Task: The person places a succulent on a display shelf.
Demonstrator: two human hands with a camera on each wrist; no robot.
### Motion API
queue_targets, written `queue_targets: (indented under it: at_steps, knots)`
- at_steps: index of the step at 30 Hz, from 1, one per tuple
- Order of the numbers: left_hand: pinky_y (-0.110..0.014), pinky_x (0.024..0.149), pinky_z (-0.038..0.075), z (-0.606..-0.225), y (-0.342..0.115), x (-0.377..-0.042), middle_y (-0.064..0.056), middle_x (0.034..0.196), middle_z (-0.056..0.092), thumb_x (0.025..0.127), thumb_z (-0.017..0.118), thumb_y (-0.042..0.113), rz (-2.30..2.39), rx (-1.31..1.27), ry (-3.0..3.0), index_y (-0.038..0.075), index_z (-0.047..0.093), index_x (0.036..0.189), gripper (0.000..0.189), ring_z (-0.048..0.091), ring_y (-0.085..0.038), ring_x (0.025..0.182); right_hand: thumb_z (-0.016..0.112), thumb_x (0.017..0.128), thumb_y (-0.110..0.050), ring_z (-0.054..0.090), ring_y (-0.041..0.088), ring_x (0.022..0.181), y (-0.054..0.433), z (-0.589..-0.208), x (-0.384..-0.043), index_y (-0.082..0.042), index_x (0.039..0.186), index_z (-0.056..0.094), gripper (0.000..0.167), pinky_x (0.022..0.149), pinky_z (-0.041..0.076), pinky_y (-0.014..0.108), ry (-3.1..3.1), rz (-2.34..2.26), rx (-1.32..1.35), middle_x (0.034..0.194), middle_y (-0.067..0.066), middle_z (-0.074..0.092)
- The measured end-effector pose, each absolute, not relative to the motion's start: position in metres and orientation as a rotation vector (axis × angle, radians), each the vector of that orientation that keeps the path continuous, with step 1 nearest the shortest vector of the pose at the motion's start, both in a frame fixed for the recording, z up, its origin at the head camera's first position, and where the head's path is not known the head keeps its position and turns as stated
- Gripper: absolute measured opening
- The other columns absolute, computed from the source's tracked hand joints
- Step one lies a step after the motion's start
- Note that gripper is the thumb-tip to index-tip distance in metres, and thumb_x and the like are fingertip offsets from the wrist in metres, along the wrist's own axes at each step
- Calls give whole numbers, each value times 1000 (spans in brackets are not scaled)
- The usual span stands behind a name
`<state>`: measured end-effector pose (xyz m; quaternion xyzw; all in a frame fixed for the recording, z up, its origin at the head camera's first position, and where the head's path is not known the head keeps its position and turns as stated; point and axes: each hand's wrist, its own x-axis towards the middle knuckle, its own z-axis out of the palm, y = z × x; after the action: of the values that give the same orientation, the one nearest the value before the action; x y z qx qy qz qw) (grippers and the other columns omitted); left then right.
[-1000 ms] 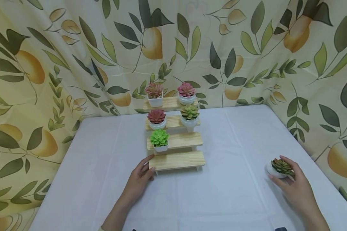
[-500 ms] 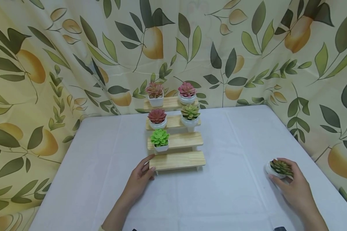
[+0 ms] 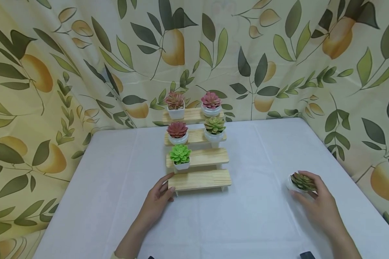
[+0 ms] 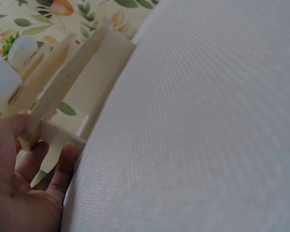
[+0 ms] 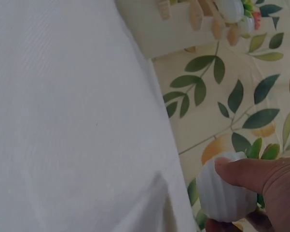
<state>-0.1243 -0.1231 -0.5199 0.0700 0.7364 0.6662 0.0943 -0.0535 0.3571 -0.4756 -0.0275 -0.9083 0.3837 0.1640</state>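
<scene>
My right hand grips a potted succulent with dark green, red-tinged leaves, at the right of the table. In the right wrist view, the thumb presses the ribbed side of its white pot, with fingertips underneath. My left hand holds the left end of the lowest step of a wooden stepped plant stand. The left wrist view has the thumb at the board's end and fingers curled by the leg below. On the third step down sits a bright green succulent in a square white pot, at the left.
Higher steps carry a dark red succulent, a pale green one, a reddish one and a pink one. A white cloth covers the table. Behind hangs a patterned curtain. A small dark object lies at the bottom edge.
My right hand has moved left and slightly away from me, carrying the potted succulent. The left hand and the stand keep their place, with a slight shift of the whole view.
</scene>
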Motion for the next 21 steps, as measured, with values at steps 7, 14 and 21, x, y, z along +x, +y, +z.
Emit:
queue_targets:
  at_steps: [7, 14, 21]
  knots:
    - [-35, 82, 58, -519, -124, -124, -7, 145, 59, 106, 63, 15, 1967, 219, 2193, 34, 50, 152, 52, 63, -24, 115, 83, 87, -1, 40, -16, 117, 331, -463, -69, -12, 152, 45, 76, 93, 35, 1, -2567, 1132, 42, 139, 15, 55]
    - [-35, 82, 58, -521, -124, -123, -7, 146, 58, 105, 63, 17, 1947, 186, 2205, 34, 50, 152, 51, 63, -24, 114, 83, 87, 1, 52, 23, 130, 298, -451, -82, -11, 151, 46, 75, 96, 35, 3, -2572, 1153, 151, 142, 15, 54]
    - [-36, 83, 58, -522, -123, -125, -7, 146, 59, 105, 64, 18, 1968, 217, 2191, 34, 51, 151, 50, 62, -24, 116, 83, 84, 6, 53, 40, 127, 272, -441, -96, -13, 150, 47, 78, 104, 48, 31, -2558, 1172, 239, 144, 13, 54]
